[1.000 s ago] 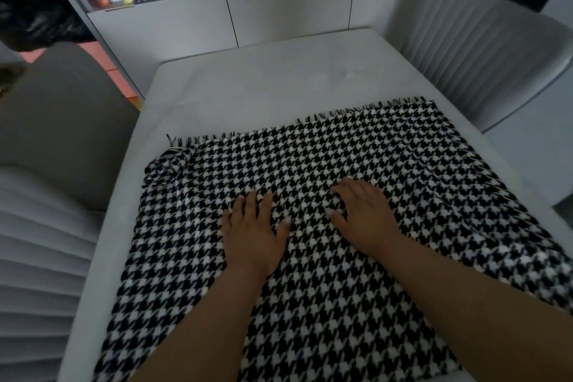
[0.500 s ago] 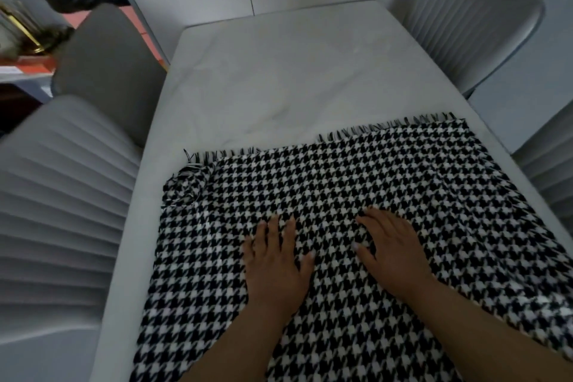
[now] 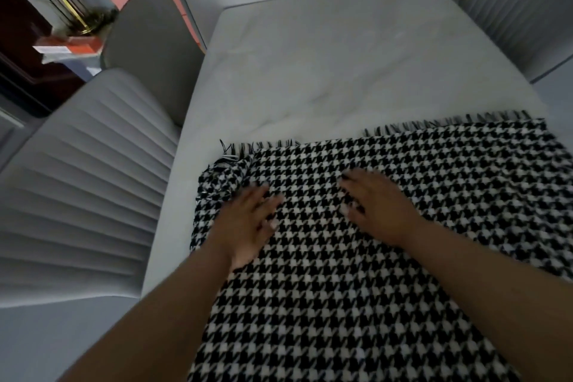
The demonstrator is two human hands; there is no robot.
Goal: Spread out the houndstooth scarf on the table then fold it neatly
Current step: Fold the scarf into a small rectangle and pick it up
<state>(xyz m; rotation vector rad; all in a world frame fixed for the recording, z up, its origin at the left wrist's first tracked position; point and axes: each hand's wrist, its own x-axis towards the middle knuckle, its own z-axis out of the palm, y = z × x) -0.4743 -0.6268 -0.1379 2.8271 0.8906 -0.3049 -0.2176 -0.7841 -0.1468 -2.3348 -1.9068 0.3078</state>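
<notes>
Both hands have slid outward and up the scarf (image 3: 387, 226) since a second ago, when they lay side by side near its middle. The left hand (image 3: 248, 223) now reaches toward the rumpled far-left corner (image 3: 221, 178) of the scarf, and the right hand (image 3: 376, 206) sits a little further up the cloth. I take this as smoothing: the spreading step is nearly done, and that bunched corner is what is left before any fold can begin.

Both hands are released, fingers fairly straight and palms down, pressing the cloth and gripping nothing. The left fingertips are blurred where they meet the corner, so I cannot say whether they have caught it yet.

The scarf lies flat across the near half of the worktop (image 3: 341, 65), its fringed edge (image 3: 449, 122) marking the far limit, and its right side runs to the worktop's edge. It is a soft woven cloth, black and white in a bold tooth check, with short thready tassels along the fringe. The corner is folded back on itself in a loose lump. Beyond the fringe the worktop is pale, smooth and faintly marbled.

Left of the scarf stands a grey chair (image 3: 86, 195) with ribbed padding.
</notes>
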